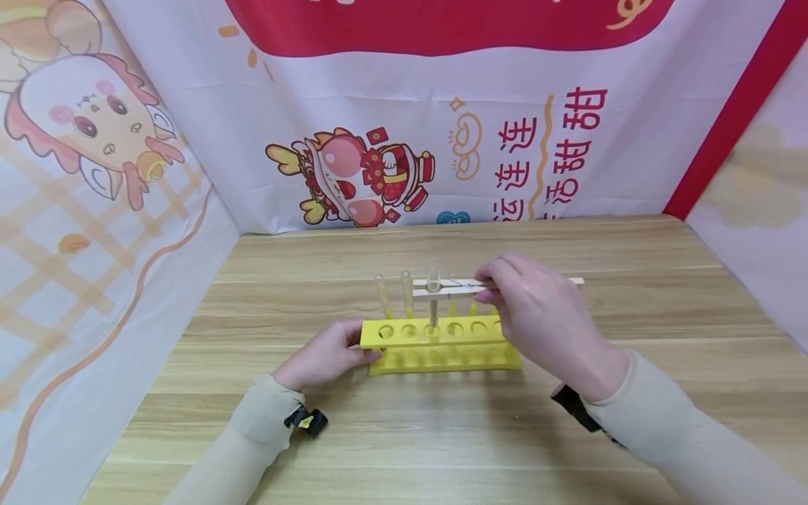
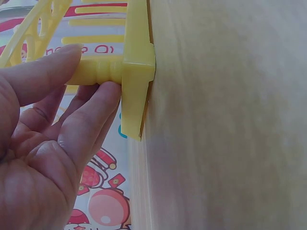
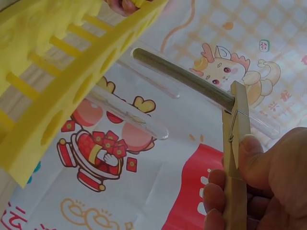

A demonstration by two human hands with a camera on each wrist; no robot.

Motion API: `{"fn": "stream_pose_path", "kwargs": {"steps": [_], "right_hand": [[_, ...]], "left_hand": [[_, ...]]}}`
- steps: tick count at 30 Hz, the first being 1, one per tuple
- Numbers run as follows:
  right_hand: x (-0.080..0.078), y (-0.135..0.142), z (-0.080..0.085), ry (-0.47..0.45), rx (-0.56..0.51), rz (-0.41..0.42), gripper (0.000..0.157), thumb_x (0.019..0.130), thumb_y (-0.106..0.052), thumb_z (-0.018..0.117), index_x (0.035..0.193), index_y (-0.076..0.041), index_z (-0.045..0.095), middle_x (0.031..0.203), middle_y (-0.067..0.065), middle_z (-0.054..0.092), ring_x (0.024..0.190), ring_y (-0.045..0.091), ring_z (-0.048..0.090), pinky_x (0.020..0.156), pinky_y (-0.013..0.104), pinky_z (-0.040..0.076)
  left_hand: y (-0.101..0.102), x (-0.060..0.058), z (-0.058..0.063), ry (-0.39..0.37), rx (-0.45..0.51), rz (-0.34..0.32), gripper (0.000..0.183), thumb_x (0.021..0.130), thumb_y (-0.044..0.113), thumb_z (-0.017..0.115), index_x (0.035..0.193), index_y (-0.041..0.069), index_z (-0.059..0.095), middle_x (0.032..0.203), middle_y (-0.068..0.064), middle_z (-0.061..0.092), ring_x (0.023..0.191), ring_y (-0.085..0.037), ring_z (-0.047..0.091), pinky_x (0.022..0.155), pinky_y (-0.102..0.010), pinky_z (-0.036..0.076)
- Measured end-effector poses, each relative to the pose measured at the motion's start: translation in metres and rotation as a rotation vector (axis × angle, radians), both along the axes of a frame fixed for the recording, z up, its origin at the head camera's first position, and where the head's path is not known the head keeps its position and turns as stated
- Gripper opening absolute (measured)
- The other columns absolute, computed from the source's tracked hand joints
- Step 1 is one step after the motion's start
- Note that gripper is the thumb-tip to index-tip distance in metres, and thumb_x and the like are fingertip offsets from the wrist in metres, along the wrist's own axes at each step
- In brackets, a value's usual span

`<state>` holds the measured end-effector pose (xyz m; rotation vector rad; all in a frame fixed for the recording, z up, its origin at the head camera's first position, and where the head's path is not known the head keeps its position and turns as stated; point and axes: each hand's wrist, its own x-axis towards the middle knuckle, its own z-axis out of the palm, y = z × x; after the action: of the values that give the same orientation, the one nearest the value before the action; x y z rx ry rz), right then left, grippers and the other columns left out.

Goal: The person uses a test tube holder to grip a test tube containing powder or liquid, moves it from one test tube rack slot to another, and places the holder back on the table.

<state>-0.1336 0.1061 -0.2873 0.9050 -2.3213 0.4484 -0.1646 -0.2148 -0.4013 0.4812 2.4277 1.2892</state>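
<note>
My right hand (image 1: 546,319) grips a wooden test tube clamp (image 3: 230,191), thumb on one side and fingers curled on the other. The clamp's jaws are closed round the upper part of a glass test tube (image 3: 187,79) with greyish-green contents. In the head view this tube stands near upright over the yellow test tube rack (image 1: 435,333), its rounded lower end by a hole in the top board; whether it enters the hole I cannot tell. My left hand (image 2: 53,124) pinches the post at the rack's left end between thumb and fingers.
Two clear test tubes (image 1: 407,294) stand upside down along the rack's back row, at its left. Yellow pegs (image 1: 473,308) rise farther right. Wood-grain tabletop (image 1: 429,442) lies around the rack, and a printed cloth (image 1: 391,91) hangs behind.
</note>
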Motion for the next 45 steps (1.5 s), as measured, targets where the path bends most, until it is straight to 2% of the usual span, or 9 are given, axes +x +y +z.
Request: {"fn": "stream_pose_path", "kwargs": {"steps": [6,16,45], "right_hand": [[0.002,0.001,0.006,0.029,-0.015,0.015,0.013,0.088,-0.007,0.075,0.094,0.0,0.066,0.083,0.006,0.064,0.071,0.021,0.063,0.063,0.037,0.056],[0.003,0.005,0.013,0.027,-0.018,0.004,0.014,0.087,-0.008,0.075,0.094,0.0,0.065,0.084,0.006,0.064,0.071,0.022,0.063,0.064,0.039,0.057],[0.004,0.019,0.017,0.032,-0.014,-0.036,0.016,0.086,-0.006,0.076,0.096,-0.001,0.065,0.086,0.007,0.065,0.073,0.024,0.064,0.063,0.042,0.056]], "left_hand": [[0.0,0.0,0.0,0.002,-0.002,0.005,0.031,0.09,0.013,0.073,0.12,0.02,0.067,0.118,0.006,0.067,0.113,-0.014,0.059,0.102,-0.044,0.043],[0.0,0.0,0.0,0.003,-0.003,0.0,0.031,0.091,0.012,0.073,0.121,0.02,0.067,0.118,0.007,0.067,0.112,-0.013,0.06,0.101,-0.043,0.043],[-0.001,-0.001,-0.002,0.021,-0.002,-0.013,0.031,0.091,0.013,0.073,0.12,0.021,0.067,0.119,0.007,0.067,0.113,-0.013,0.059,0.1,-0.042,0.044]]}}
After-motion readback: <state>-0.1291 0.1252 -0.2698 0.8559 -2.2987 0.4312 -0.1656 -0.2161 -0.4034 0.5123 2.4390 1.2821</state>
